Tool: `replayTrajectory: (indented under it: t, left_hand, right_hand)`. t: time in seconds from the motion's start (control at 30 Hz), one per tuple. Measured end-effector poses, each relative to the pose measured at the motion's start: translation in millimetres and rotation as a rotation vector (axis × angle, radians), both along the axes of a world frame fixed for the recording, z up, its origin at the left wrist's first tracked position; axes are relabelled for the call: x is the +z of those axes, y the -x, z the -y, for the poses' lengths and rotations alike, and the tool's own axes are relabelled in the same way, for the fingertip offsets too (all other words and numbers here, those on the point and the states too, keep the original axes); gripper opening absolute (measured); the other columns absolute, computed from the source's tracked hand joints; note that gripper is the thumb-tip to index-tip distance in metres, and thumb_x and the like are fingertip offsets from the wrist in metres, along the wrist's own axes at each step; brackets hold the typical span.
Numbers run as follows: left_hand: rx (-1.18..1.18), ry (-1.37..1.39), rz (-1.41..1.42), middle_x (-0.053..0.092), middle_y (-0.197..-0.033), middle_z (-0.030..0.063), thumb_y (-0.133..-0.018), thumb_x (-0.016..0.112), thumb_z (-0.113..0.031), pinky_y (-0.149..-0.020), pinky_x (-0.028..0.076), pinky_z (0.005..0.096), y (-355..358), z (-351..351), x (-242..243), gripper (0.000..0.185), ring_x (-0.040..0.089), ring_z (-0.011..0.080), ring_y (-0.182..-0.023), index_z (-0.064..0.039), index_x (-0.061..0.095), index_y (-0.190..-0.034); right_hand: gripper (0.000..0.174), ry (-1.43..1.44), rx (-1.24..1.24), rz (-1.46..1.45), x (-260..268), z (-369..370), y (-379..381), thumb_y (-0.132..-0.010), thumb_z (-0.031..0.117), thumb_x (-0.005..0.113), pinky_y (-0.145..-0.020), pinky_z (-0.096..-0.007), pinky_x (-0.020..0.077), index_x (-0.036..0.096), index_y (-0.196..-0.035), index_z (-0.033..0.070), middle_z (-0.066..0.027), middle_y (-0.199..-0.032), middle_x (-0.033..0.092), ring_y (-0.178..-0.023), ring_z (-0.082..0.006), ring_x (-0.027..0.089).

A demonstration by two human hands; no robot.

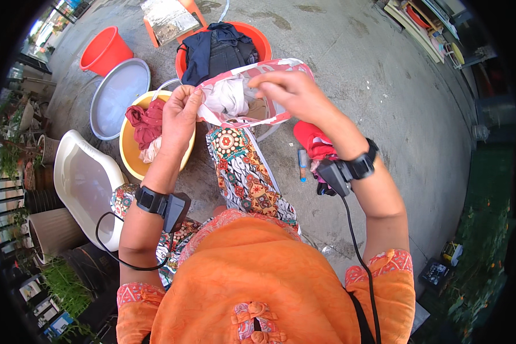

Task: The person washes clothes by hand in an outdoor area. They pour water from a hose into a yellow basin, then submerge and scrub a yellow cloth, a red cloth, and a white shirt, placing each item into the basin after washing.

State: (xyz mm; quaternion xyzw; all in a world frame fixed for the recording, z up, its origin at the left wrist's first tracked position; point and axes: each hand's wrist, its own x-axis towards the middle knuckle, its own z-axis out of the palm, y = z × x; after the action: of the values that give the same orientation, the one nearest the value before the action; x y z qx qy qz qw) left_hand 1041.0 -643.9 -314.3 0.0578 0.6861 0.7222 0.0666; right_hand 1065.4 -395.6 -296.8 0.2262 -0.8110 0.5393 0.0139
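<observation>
My left hand (181, 116) pinches the left rim of a red-and-white plastic bag (241, 123), whose mouth gapes upward. White cloth-like material (228, 95) lies inside, beside something tan (256, 109). Over the bag's right side is my right hand (286, 92), fingers bent and thumb close to the fingertips. Whether anything is between those fingertips cannot be made out. Just beyond the bag, a red basin (261, 41) holds dark clothes (223, 51). Near my left wrist stands a yellow basin (133, 165) with a dark red garment (146, 124) and a pale pink cloth (150, 150).
At left are a white baby bathtub (90, 185) of cloudy water, a grey basin (120, 99) and a red bucket (105, 49). An orange stool (172, 19) stands beyond. Red clothing (311, 139) and a small blue-and-orange item (302, 164) lie right, on concrete. Planters (53, 232) line the left.
</observation>
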Motion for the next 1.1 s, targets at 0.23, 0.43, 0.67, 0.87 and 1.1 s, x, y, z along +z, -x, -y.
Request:
replayTrajectory:
  t: [0.23, 0.43, 0.67, 0.87, 1.1]
  left_hand:
    - [-0.076, -0.077, -0.015, 0.053, -0.072, -0.0026, -0.090, 0.050, -0.016, -0.050, 0.037, 0.0168, -2.2, 13.0, -8.7, 0.012, 0.045, 0.0024, -0.056, -0.006, 0.051, -0.084]
    - [0.016, -0.064, -0.003, 0.049, -0.062, -0.0048, -0.088, 0.053, -0.016, -0.045, 0.031, 0.0147, -4.8, 28.3, -12.0, 0.013, 0.040, 0.0003, -0.050, -0.005, 0.050, -0.080]
    - [0.036, -0.152, -0.026, 0.052, -0.067, -0.0029, -0.089, 0.051, -0.019, -0.050, 0.037, 0.0160, 0.1, 40.3, 2.5, 0.015, 0.045, 0.0019, -0.055, -0.006, 0.052, -0.084]
    - [0.149, -0.206, 0.013, 0.052, -0.062, -0.0031, -0.089, 0.052, -0.018, -0.045, 0.035, 0.0151, 2.7, 52.7, 8.7, 0.014, 0.044, 0.0015, -0.049, -0.005, 0.051, -0.082]
    - [0.123, -0.265, 0.072, 0.049, -0.058, -0.0033, -0.089, 0.050, -0.015, -0.043, 0.035, 0.0166, -10.1, 48.0, 1.8, 0.012, 0.043, 0.0023, -0.047, -0.005, 0.051, -0.082]
  right_hand:
    - [0.052, -0.801, -0.081, 0.131, -70.5, 94.3, 72.9, -0.068, 0.036, 0.068, -0.083, -0.0370, 0.0453, 0.058, -0.104, 0.001, -0.0203, -0.099, 0.060, -0.092, -0.0303, 0.058]
    - [0.040, -0.814, -0.145, 0.157, -89.6, 102.2, 82.8, -0.072, 0.033, 0.064, -0.083, -0.0376, 0.0445, 0.060, -0.099, 0.003, -0.0180, -0.099, 0.060, -0.094, -0.0315, 0.057]
    - [0.045, -0.451, -0.116, -0.108, 7.8, 67.3, 80.3, -0.071, 0.024, 0.069, -0.083, -0.0354, 0.0445, 0.056, -0.106, -0.001, -0.0184, -0.103, 0.060, -0.093, -0.0310, 0.058]
    - [0.042, 0.419, -0.024, 0.394, 62.9, 30.7, 52.4, -0.081, 0.016, 0.061, -0.080, -0.0306, 0.0484, 0.048, -0.114, -0.005, -0.0147, -0.107, 0.059, -0.093, -0.0222, 0.060]
    - [0.033, 1.178, -0.097, 0.494, 82.0, -28.2, 31.9, -0.086, 0.014, 0.051, -0.079, -0.0360, 0.0522, 0.048, -0.114, -0.003, -0.0174, -0.105, 0.059, -0.091, -0.0242, 0.061]
